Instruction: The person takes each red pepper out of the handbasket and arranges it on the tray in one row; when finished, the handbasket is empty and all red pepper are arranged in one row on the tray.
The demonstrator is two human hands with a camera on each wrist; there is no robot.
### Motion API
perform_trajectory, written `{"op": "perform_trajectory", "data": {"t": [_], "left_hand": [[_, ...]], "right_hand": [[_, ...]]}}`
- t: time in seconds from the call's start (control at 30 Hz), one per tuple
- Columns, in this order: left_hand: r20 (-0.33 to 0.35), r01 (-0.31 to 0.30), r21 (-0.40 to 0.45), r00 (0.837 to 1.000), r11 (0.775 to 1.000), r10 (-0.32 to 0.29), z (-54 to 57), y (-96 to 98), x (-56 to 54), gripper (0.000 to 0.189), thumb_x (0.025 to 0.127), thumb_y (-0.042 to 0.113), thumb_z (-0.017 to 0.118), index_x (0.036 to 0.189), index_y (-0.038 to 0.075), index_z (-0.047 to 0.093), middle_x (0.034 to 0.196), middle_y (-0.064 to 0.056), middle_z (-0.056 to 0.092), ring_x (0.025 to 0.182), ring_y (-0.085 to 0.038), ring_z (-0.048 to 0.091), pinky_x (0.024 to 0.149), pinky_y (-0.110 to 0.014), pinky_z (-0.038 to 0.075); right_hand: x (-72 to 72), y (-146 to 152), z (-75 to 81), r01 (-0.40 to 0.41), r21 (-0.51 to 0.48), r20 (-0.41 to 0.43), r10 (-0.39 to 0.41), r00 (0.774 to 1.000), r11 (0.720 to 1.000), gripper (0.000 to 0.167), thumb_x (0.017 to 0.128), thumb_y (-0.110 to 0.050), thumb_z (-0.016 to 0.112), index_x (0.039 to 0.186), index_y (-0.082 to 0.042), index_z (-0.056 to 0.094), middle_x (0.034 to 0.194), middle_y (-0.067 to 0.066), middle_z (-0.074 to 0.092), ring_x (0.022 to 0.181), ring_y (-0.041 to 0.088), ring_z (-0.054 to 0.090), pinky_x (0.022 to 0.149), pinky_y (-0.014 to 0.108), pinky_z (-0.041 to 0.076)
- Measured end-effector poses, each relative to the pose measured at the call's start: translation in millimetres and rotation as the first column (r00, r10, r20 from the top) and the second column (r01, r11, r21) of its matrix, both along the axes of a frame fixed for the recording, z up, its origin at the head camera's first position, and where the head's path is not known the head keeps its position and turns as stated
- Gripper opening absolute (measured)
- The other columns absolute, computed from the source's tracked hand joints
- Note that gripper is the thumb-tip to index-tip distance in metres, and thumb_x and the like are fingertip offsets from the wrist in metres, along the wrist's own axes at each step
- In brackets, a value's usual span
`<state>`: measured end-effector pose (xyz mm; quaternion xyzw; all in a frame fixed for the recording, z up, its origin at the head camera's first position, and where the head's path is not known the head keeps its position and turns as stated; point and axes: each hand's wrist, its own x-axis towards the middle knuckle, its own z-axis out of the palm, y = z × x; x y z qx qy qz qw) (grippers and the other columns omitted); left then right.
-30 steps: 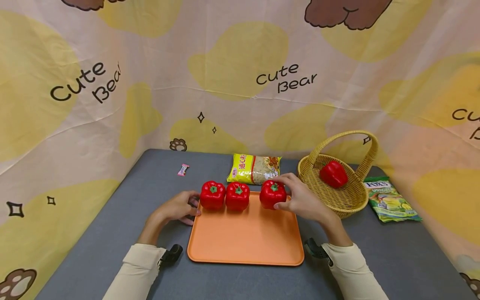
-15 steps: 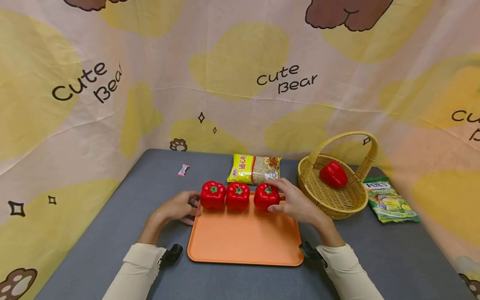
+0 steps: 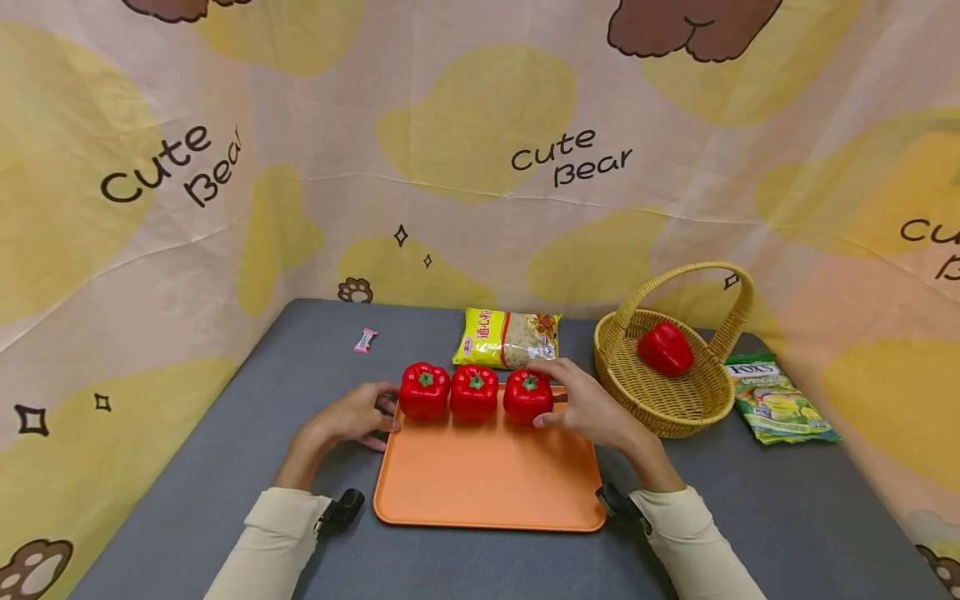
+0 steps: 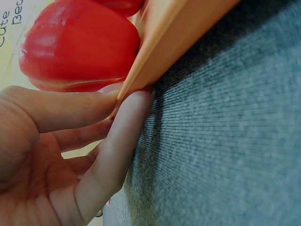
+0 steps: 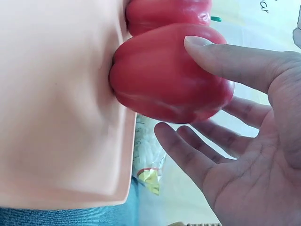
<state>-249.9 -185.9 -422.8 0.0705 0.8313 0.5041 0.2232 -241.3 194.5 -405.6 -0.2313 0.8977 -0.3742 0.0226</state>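
Three red bell peppers stand in a row along the back of an orange tray (image 3: pixel 487 483). My left hand (image 3: pixel 362 414) pinches the tray's left rim between thumb and fingers, close beside the left pepper (image 3: pixel 424 393). The middle pepper (image 3: pixel 474 395) sits right against it. Around the right pepper (image 3: pixel 528 397) my right hand (image 3: pixel 588 406) keeps its hold, thumb on the near side and fingers behind. The right wrist view shows this pepper (image 5: pixel 164 75) with its base on the tray. A narrow gap separates it from the middle one in the head view.
Behind the tray lies a yellow food packet (image 3: pixel 507 337). To the right stands a wicker basket (image 3: pixel 637 392) with a tall handle, holding another red bell pepper (image 3: pixel 665 349). A green Fox's packet (image 3: pixel 780 400) lies beside it. A small pink-wrapped candy (image 3: pixel 365 341) is at back left.
My right hand has moved left with the right pepper, bringing it nearer the middle one. The left hand has stayed at the tray rim.
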Motion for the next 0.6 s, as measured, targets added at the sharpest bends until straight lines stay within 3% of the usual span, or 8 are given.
{"op": "perform_trajectory", "data": {"t": [0.23, 0.6], "left_hand": [[0.0, 0.007, 0.009, 1.0, 1.0, -0.007, 0.3, -0.5, 0.3, 0.064, 0.093, -0.004, 0.07, 0.149, -0.015, 0.042, 0.114, -0.022, 0.057, 0.087, -0.023, 0.067, 0.069, -0.043, 0.068], [-0.001, 0.002, 0.006, 1.0, 1.0, -0.002, 1.0, -0.5, 0.7, 0.064, 0.093, -0.004, 0.07, 0.149, -0.015, 0.042, 0.115, -0.022, 0.057, 0.087, -0.023, 0.067, 0.069, -0.043, 0.068]], "right_hand": [[0.0, 1.3, -1.6, -0.003, -0.031, 0.058, 0.005, 0.998, 1.0, 0.084, 0.082, -0.01, 0.089, 0.156, -0.009, 0.05, 0.155, 0.019, 0.048, 0.134, 0.04, 0.057, 0.108, 0.059, 0.053], [-1.7, -1.1, -4.7, -0.006, -0.057, 0.071, 0.01, 0.997, 0.998, 0.082, 0.084, -0.011, 0.089, 0.156, -0.008, 0.05, 0.158, 0.019, 0.046, 0.134, 0.04, 0.059, 0.108, 0.057, 0.054]]}}
